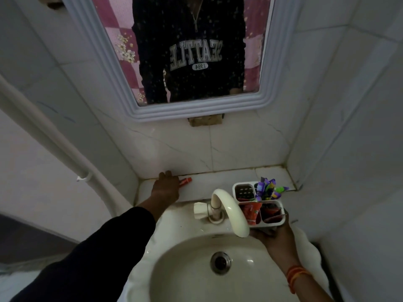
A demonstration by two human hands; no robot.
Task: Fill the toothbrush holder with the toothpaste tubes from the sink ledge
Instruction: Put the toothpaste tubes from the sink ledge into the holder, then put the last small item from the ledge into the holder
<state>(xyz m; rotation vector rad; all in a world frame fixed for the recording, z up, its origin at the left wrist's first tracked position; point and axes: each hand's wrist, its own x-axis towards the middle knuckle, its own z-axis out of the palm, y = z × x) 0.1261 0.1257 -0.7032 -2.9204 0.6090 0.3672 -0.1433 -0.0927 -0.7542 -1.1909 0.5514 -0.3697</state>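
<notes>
The left hand (166, 186) reaches far forward, palm down, fingers seemingly curled closed; the right hand (272, 233) is nearer, cupped upward in a grip.

A white-framed mirror (196, 110) is hung on pale marbled wall tiles (239, 144); the room is dimly lit.

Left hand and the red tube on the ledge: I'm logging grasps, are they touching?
Touching. The head view shows the left hand on the ledge, its fingers covering the near end of the red tube, no gap visible.
</notes>
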